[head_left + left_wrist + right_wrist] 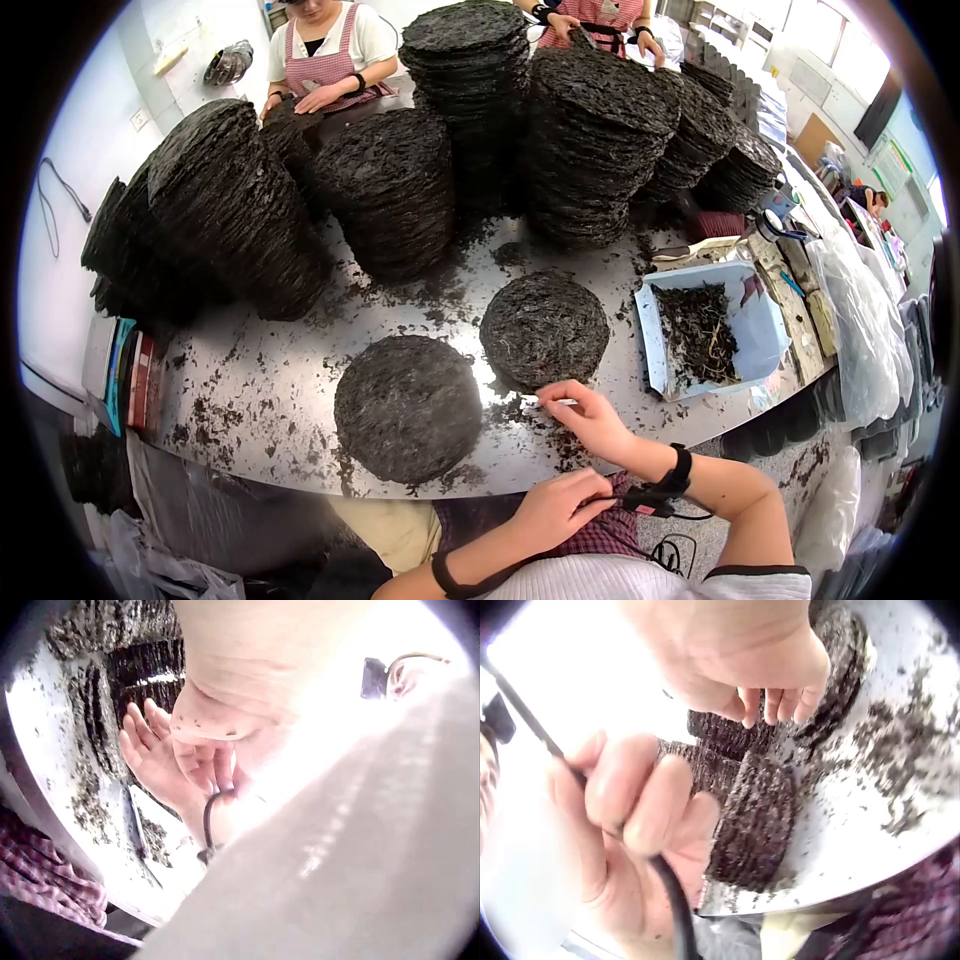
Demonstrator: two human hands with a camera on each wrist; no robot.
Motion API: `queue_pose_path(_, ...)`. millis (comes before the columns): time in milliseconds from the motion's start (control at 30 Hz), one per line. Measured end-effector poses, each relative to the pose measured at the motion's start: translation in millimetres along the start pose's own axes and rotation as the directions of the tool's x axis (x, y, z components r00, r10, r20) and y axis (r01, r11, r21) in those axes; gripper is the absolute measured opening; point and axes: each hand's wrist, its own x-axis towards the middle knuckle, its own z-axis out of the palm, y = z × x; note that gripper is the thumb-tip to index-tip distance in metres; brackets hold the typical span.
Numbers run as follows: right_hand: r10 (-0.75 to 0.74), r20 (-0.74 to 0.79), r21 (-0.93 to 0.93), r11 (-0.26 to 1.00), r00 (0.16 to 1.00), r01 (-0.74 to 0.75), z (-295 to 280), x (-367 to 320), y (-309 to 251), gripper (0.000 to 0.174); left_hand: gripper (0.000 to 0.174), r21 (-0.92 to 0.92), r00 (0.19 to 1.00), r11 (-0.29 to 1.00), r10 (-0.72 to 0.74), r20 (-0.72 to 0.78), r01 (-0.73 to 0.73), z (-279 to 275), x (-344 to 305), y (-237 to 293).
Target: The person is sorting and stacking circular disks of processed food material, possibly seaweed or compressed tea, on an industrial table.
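Note:
My left hand [562, 508] is curled round a black cable [676, 900] beside my right wrist; the right wrist view shows its fingers [656, 799] wrapped over the cable. A black camera strap [681, 470] circles the right wrist. My right hand [590, 418] hangs loosely bent over the table's front part, its fingertips near the lower edge of a round dark disc that looks like dried seaweed [545, 330]. A second dried seaweed disc [408, 408] lies to its left. In the left wrist view the right hand [161, 769] has its fingers spread.
Tall stacks of seaweed discs [390, 190] line the back of the metal table [270, 400]. A blue bin [755, 320] with dark scraps stands at right. Loose crumbs are scattered about. Two people in checked aprons [325, 60] work across the table.

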Motion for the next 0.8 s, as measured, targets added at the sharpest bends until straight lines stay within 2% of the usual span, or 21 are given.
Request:
queue_pose_path(67,-0.065,0.107,-0.307,0.947,0.992,0.095,-18.4,-2.3,-9.0,0.016,0.013,0.019,0.990,1.000,-0.018,0.137,0.016,0.7,-11.8,-15.4)
queue_pose_path(100,-0.083,0.167,-0.444,0.884,0.983,0.150,-27.3,-2.1,-12.6,0.016,0.013,0.028,0.978,0.999,-0.032,0.205,0.027,4.2,-19.2,-24.3)
queue_pose_path(133,-0.139,0.212,-0.586,0.774,0.967,0.240,-35.3,3.0,-13.7,0.017,0.015,0.086,0.965,0.996,0.002,0.262,-0.025,13.6,-22.8,-39.5)
queue_pose_path(167,-0.096,0.172,-0.655,0.732,0.980,0.186,-35.8,8.0,-20.7,0.018,0.016,0.065,0.949,0.998,-0.028,0.315,0.008,24.3,-23.3,-49.8)
queue_pose_path(233,-0.108,0.173,-0.658,0.727,0.979,0.197,-36.5,29.1,-29.2,0.017,0.018,0.031,0.903,0.997,-0.079,0.421,0.073,44.7,-16.9,-66.3)
queue_pose_path(267,-0.134,0.201,-0.713,0.660,0.970,0.239,-35.6,41.5,-33.3,0.016,0.019,0.062,0.891,0.998,-0.047,0.452,0.022,50.0,-10.4,-73.3)
queue_pose_path(367,-0.209,0.231,-0.750,0.584,0.950,0.311,-30.0,78.4,-46.9,0.016,0.019,0.145,0.871,0.989,-0.057,0.487,-0.016,64.0,2.0,-90.6)
queue_pose_path(467,-0.266,0.178,-0.739,0.600,0.947,0.307,-30.7,113.8,-48.9,0.017,0.018,0.133,0.869,0.982,0.052,0.492,-0.133,81.9,4.0,-78.5)
queue_pose_path(533,-0.130,0.174,-0.753,0.621,0.976,0.217,-25.7,125.1,-46.2,0.017,0.018,0.083,0.840,0.962,0.182,0.512,-0.259,104.9,4.7,-75.4)
queue_pose_path(567,-0.064,0.176,-0.760,0.625,0.982,0.177,-21.4,131.2,-45.8,0.017,0.014,0.124,0.798,0.945,0.179,0.576,-0.302,108.6,9.7,-70.0)
queue_pose_path(600,-0.053,0.207,-0.804,0.560,0.977,0.200,-15.7,132.5,-42.2,0.017,0.020,0.218,0.793,0.919,0.142,0.593,-0.328,109.0,12.4,-67.1)
queue_pose_path(633,-0.146,0.271,-0.823,0.478,0.951,0.308,-13.4,133.8,-29.0,0.015,0.025,0.307,0.788,0.883,0.105,0.606,-0.354,108.4,15.5,-65.2)
queue_pose_path(700,-0.257,0.329,-0.828,0.384,0.908,0.409,-9.1,131.9,-11.7,0.016,0.024,0.433,0.839,0.838,0.052,0.542,-0.332,92.1,16.0,-60.8)
queue_pose_path(733,-0.233,0.323,-0.861,0.329,0.917,0.387,-6.2,131.2,-4.5,0.016,0.022,0.488,0.860,0.816,0.022,0.509,-0.310,78.7,15.8,-61.1)
queue_pose_path(767,-0.226,0.346,-0.883,0.248,0.910,0.398,-3.1,131.7,2.5,0.017,0.021,0.522,0.848,0.805,-0.044,0.528,-0.282,58.2,22.1,-61.3)
queue_pose_path(800,-0.220,0.368,-0.899,0.166,0.903,0.406,0.2,132.9,10.0,0.018,0.022,0.590,0.889,0.790,-0.141,0.436,-0.164,38.2,22.9,-54.0)
